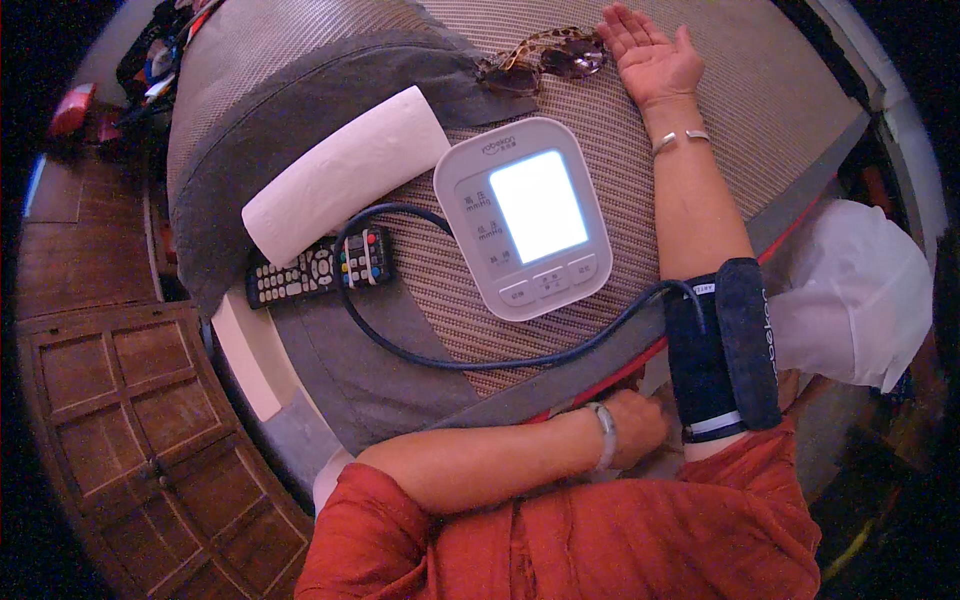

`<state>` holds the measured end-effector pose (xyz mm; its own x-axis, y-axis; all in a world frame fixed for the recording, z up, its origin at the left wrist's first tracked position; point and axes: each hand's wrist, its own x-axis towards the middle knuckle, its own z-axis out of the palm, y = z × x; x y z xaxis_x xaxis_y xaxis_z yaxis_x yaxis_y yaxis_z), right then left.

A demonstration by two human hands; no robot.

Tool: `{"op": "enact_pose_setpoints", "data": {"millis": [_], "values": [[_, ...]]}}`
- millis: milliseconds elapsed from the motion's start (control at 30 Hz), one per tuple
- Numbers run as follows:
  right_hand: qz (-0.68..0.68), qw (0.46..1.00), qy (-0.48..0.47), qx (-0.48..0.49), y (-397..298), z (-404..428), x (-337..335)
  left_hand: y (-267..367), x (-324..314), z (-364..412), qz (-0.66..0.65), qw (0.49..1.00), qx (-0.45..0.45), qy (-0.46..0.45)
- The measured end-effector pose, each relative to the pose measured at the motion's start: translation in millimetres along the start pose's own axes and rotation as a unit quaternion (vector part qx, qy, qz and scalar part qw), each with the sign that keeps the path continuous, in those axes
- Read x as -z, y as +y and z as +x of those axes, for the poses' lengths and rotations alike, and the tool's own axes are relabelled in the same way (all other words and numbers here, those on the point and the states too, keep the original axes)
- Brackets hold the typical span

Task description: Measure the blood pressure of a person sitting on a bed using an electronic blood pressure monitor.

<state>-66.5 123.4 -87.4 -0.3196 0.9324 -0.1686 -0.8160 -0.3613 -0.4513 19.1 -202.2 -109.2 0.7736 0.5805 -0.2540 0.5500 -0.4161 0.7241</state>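
A white Yobekan blood pressure monitor [466, 180] lies on the woven mat, its screen [538, 208] glowing too bright to read. From its left side a dark air hose [390, 346] loops round to the dark cuff [697, 360] wrapped about my right upper arm. That arm stretches away from me along the mat. My right hand [660, 64] rests palm up and holds nothing, its fingertips beside a pair of sunglasses [574, 58]. Across my front lies my left forearm. My left hand [637, 429], below the mat's red edge near the cuff, has its fingers mostly hidden.
Left of the monitor is a white paper roll [345, 172], partly over a black remote control [322, 266]. A white bag or cap [855, 292] stands out beside the cuff. Wooden cabinet doors [150, 450] are at the lower left. Grey fabric [315, 97] borders the woven mat [757, 97].
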Motion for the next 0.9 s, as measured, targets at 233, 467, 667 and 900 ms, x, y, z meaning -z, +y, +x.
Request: {"op": "enact_pose_setpoints", "data": {"millis": [233,467,667,900], "values": [[0.007,1.0,-0.006,-0.002,-0.3,4.8,4.0,-0.7,-3.4,0.8,-0.005,1.0,0.0,0.016],[0.003,1.0,-0.005,-0.001,0.9,7.2,5.3,-1.2,-6.6,2.5,0.001,1.0,0.003,0.011],[-0.001,1.0,-0.006,0.0,0.7,7.2,5.7,-0.9,-5.7,1.5,-0.003,1.0,0.001,0.008],[-0.007,1.0,0.006,0.003,-0.1,4.1,3.1,0.0,-3.0,-0.1,0.003,1.0,-0.002,0.01]]}}
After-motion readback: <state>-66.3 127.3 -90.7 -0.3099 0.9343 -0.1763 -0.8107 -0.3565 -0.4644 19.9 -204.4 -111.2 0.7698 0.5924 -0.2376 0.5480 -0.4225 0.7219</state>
